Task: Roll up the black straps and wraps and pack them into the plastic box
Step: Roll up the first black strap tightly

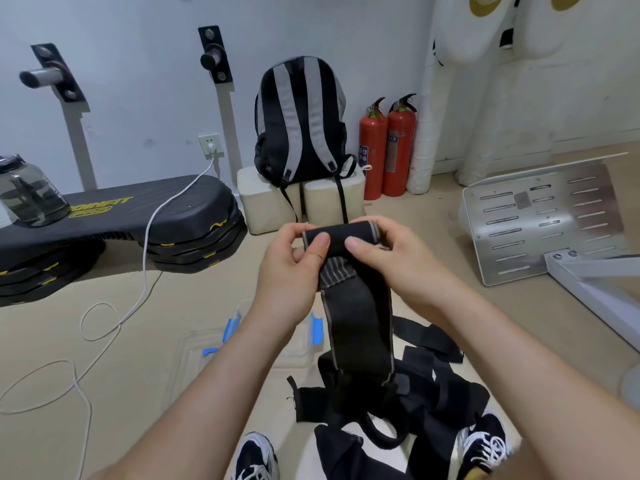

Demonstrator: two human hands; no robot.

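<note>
While left hand [291, 268] and right hand [398, 261] fingers pinch the rolled end of the black wrap [356, 317], held mid-air over the strap pile [443, 389] on the floor, it looks soft, limp and light, so grip the roll's edges.

You're facing a pale wall [138, 36] over a beige floor [194, 299]. Two metal pegs [41, 76] stick out from wall brackets, upper left. Below them is a black step platform [138, 209] w/ yellow lettering, and a clear water jug [31, 194] sits on its left end. A white cable [147, 237] drops from the wall socket [209, 144] across the platform's right end to the floor. Centre: grey/black backpack [301, 123] upright on two cream foam blocks [265, 199], w/ two red fire extinguishers [400, 147] just beside, right. Slotted metal plate [540, 220] far right.
</note>
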